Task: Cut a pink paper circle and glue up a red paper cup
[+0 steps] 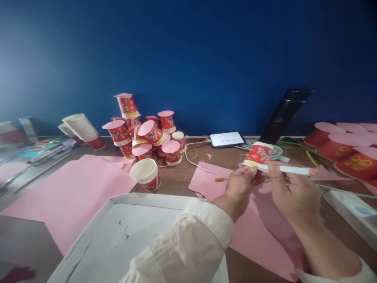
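My left hand point(241, 184) is closed around a small red paper cup point(258, 154) held upside down over a pink paper sheet point(259, 228). My right hand point(291, 192) pinches a white glue stick point(290, 169) lying sideways against the cup's rim. An orange cap point(219, 179) lies on the table just left of my left hand. An open red cup point(146, 174) stands upright to the left.
A pile of red cups with pink paper lids point(144, 131) sits at the back. A phone point(226, 139), grey cables point(250, 145) and a black bottle point(284, 114) lie behind my hands. More lidded cups point(341, 151) at right. A white tray point(112, 239) in front, stacked white cups point(81, 127) left.
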Demonstrator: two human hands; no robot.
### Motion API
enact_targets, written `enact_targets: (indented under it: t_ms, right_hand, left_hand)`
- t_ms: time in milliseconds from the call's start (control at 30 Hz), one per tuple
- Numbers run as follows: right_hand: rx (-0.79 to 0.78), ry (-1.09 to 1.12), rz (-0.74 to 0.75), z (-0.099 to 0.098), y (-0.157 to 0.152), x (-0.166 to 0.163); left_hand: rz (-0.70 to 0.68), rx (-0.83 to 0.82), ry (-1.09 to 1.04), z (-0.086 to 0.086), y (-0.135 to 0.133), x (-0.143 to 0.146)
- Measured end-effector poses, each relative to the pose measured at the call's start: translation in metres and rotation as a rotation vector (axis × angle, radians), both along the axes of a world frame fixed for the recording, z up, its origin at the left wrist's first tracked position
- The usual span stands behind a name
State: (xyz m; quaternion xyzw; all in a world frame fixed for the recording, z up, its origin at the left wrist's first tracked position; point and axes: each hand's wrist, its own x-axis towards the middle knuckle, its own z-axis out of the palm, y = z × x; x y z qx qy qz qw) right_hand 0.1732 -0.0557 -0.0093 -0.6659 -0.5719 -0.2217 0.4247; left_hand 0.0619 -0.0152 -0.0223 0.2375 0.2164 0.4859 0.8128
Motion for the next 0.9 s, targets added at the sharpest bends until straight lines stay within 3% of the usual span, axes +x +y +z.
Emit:
enact_targets:
  t_ms: [233, 900]
  right_hand:
    - [0.062, -0.020, -0.028, -0.0018, 0.0018, 0.0008]
    - [0.001, 0.061, -0.025, 0.0002, -0.0002, -0.0039]
  left_hand:
    - [0.017, 0.006, 0.018, -0.0021, 0.0007, 0.0009]
    - [0.019, 0.002, -0.003, -0.0017, 0.0000, 0.0006]
